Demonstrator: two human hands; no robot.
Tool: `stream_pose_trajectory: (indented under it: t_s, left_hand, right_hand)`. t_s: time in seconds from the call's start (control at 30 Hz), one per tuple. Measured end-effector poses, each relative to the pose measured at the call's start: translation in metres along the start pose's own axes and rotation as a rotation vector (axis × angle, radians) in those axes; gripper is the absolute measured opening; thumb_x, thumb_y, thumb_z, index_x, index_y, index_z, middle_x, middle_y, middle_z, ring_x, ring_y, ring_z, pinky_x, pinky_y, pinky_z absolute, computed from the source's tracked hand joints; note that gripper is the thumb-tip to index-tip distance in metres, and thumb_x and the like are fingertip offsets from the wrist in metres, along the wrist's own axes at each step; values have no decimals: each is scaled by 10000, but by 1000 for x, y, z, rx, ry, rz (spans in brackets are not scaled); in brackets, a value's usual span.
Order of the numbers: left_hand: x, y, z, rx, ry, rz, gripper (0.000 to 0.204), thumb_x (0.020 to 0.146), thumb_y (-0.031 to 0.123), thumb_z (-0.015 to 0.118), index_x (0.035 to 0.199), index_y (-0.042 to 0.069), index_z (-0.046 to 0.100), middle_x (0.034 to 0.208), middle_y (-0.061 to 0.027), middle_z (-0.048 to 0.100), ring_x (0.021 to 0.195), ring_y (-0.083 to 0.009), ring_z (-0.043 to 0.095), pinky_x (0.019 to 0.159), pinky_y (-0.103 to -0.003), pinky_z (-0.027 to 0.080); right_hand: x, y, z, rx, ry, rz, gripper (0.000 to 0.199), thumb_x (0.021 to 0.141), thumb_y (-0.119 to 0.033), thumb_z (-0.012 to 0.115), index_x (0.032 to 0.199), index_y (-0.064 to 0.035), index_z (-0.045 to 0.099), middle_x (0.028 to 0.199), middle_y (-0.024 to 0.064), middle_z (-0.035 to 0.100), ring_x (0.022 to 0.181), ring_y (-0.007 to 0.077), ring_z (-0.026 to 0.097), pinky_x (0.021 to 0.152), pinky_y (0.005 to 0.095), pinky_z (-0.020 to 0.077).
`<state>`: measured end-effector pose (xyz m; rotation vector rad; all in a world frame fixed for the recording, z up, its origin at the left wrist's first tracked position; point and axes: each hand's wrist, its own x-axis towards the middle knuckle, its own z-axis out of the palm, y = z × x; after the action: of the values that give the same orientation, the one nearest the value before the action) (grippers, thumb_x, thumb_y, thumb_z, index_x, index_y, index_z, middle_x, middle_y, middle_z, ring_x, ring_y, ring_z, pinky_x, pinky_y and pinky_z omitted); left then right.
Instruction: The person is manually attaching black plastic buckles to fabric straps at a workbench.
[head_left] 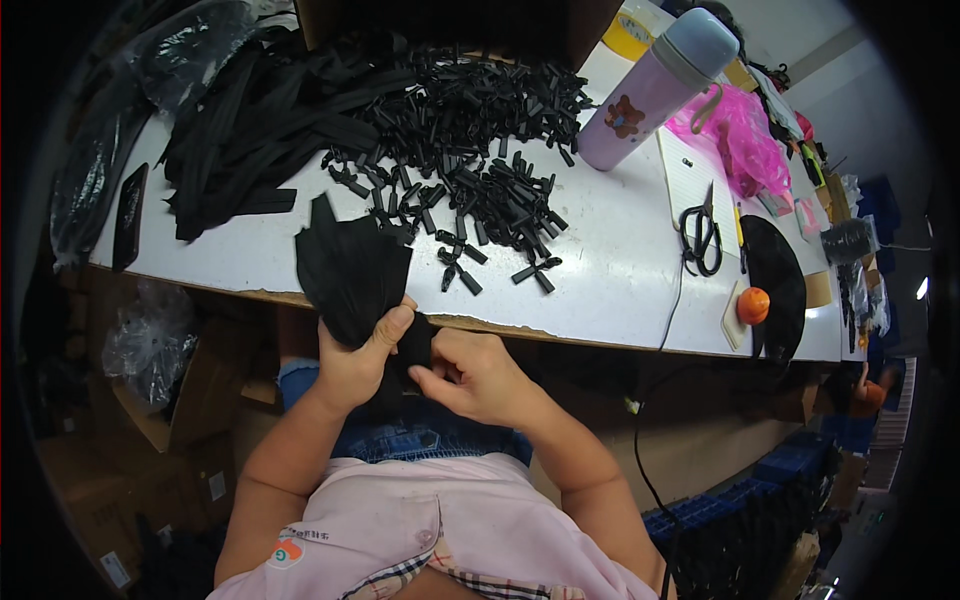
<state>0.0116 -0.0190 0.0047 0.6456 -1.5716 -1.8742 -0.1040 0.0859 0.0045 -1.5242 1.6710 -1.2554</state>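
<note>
My left hand [358, 362] is closed round a bundle of flat black strips [352, 265], which look like zipper tape. The bundle fans out upward past the table's front edge, its lower end hanging over my lap. Close to that lower end is my right hand [478, 378], its fingers curled and thumb pressed in against the strips' edge. Whatever is pinched there is hidden. Just beyond the bundle lie several loose black zipper pulls [460, 262], with a large pile of them [500, 195] farther back.
More black strips [265, 120] are heaped at the back left, near a dark phone [130, 215]. At the right stand a lilac bottle [640, 105], scissors [702, 238] beside a notepad [690, 180], and an orange fruit [753, 305]. A pink plastic bag [735, 140] lies behind.
</note>
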Motion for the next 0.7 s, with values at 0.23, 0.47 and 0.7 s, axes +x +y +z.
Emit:
stream_pose_trajectory:
  t_s: [0.23,0.47,0.7]
  left_hand:
    - [-6,-12,3,57,-179,0,188,721,63,630,894,20,573,814,-28,588,721,-88,531,660,-222,433]
    - [-8,-13,-8,-237,-199,-156,370,658,65,692,988,41,526,874,-19,541,795,-81,497,706,-210,416]
    - [-13,-2,2,-50,-76,-24,218,731,48,613,932,37,528,838,-24,525,754,-110,495,655,-235,408]
  right_hand:
    - [18,-20,-9,-32,401,-334,313,633,-25,665,934,-30,579,738,66,496,530,88,423,439,191,332]
    - [-2,-12,-4,619,236,38,67,774,-49,561,787,16,548,695,14,527,585,34,463,506,161,381]
    - [-2,-5,7,637,227,182,66,797,-46,526,804,17,543,655,16,532,509,33,438,454,153,356]
